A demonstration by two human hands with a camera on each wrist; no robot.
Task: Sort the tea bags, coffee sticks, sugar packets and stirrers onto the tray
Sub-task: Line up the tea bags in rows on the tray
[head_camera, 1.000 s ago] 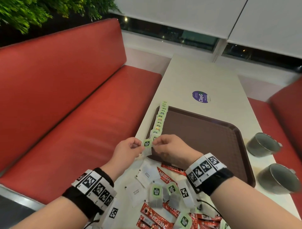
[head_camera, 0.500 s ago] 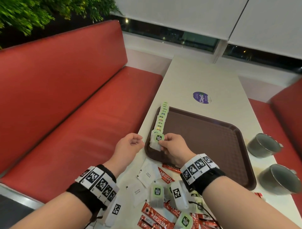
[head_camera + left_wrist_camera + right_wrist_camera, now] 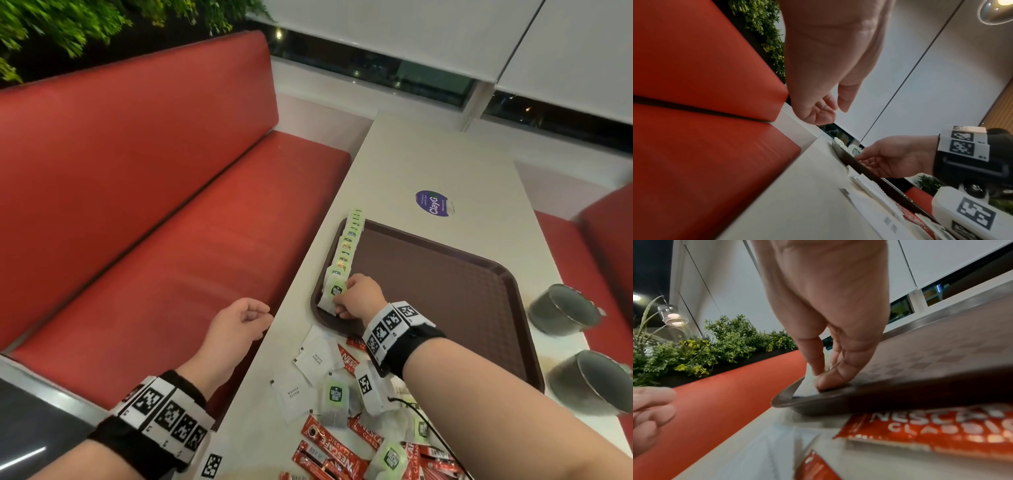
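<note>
A brown tray (image 3: pixel 445 291) lies on the white table with a row of green-tagged tea bags (image 3: pixel 349 240) standing along its left edge. My right hand (image 3: pixel 346 298) pinches a tea bag (image 3: pixel 334 291) at the near end of that row, in the tray's near left corner. In the right wrist view, the fingertips (image 3: pixel 822 374) hold the bag's white pouch (image 3: pixel 807 386) down against the tray's rim (image 3: pixel 789 395). My left hand (image 3: pixel 246 318) hovers over the table's left edge, loosely curled and holding nothing. Loose sugar packets (image 3: pixel 315 358), red coffee sticks (image 3: pixel 329 445) and tea bags (image 3: pixel 335 394) lie near me.
Two grey cups (image 3: pixel 561 310) (image 3: pixel 589 380) stand right of the tray. A purple sticker (image 3: pixel 433 204) is on the table beyond it. A red bench (image 3: pixel 137 240) runs along the left, and another red seat (image 3: pixel 609 240) is at the right.
My right hand carried the tea bag from between both hands to the tray's near left corner. My left hand let go of it and drew back to the left.
</note>
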